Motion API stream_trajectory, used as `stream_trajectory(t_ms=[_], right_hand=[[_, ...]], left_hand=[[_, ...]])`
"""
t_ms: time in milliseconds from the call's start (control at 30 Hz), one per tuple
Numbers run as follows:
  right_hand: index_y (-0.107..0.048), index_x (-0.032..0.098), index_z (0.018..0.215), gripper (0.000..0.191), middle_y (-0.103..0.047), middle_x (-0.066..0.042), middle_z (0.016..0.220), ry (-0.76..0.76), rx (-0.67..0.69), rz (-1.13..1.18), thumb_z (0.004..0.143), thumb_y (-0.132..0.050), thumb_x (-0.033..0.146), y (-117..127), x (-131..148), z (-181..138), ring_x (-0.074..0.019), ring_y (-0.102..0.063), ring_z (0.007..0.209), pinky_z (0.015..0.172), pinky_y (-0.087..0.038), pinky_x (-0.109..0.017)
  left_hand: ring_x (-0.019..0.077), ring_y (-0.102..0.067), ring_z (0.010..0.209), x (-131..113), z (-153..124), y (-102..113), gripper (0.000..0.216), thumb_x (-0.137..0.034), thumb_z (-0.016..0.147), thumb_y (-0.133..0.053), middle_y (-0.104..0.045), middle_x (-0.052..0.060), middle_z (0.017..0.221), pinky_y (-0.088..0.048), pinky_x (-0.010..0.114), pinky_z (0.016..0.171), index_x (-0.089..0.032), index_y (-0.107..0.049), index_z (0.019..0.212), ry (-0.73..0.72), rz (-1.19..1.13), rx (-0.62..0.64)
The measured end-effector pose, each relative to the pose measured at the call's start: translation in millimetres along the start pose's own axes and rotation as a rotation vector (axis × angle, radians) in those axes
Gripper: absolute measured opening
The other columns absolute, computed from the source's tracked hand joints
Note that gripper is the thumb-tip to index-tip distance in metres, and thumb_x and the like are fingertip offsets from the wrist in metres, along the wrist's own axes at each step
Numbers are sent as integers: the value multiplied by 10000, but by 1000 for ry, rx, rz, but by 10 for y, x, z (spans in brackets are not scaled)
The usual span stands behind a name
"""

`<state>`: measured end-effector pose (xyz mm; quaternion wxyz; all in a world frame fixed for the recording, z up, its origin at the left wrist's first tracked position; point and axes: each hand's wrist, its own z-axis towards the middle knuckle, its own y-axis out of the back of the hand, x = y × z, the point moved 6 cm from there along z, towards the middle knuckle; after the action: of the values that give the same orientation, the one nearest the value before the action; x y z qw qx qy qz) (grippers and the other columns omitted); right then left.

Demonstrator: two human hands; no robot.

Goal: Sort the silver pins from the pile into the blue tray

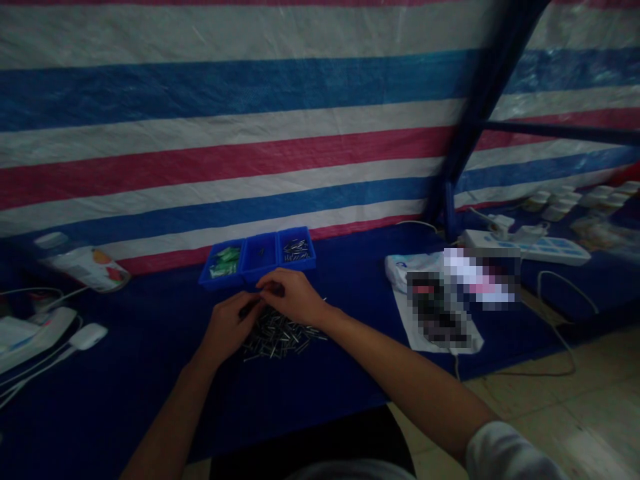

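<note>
A pile of small thin metal pieces, like pins or screws (280,339), lies on the blue tabletop (310,387). Over its left edge is my left hand (231,327), with fingers curled and pinched together. My right hand (295,298) reaches in above the pile, and its fingertips meet those of the left. Whatever the fingertips hold is too small and dark to make out. Just behind the hands stands a blue three-part tray (260,257). Its left compartment has green-and-white packets (226,262); in the right one are loose metal pieces (297,249).
At the left a bottle (87,263) lies on its side near a white power strip (35,340) with cables. To the right are a white plastic package (400,267), another power strip (530,247) and several small jars (560,205). A blue metal post (465,140) rises behind.
</note>
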<state>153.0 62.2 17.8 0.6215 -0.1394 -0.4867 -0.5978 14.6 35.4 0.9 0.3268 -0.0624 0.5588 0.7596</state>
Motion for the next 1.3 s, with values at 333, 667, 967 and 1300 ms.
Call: stream_trajectory(t_ms=[333,667,967,1300], right_hand=[[-677,161,899,97,-652,-19,833,36,22,-135,863,-601,209,69,39,-3,-107,-562,741,691,-410,-244],[-524,179,614,276,-461,55,516,-573,-133,552,845,-581,320,140,-357,6,-80,-448,465,481,-325,-229],[-565,188,798,181,-569,41,640,-687,-286,482,864,-549,356,208,-579,19,-66,-481,425,429,-323,-215],[-686,229,905,214,-691,-44,848,-296,184,-493,787,-632,399,216,-255,-46,-186,-621,756,664,-450,-307]], left_hand=[[191,-660,798,61,-3,30,335,-426,893,-483,-727,44,909,-484,276,720,-184,-702,968,61,-17,-35],[177,-645,679,127,-30,130,400,-483,882,-470,-734,36,849,-491,271,635,-181,-705,998,124,-1,-110],[192,-672,804,120,-14,106,368,-472,882,-476,-740,45,950,-509,270,703,-202,-713,961,106,24,-95],[212,-673,824,139,-8,66,363,-474,887,-475,-739,58,963,-517,305,735,-204,-702,972,106,18,-33]])
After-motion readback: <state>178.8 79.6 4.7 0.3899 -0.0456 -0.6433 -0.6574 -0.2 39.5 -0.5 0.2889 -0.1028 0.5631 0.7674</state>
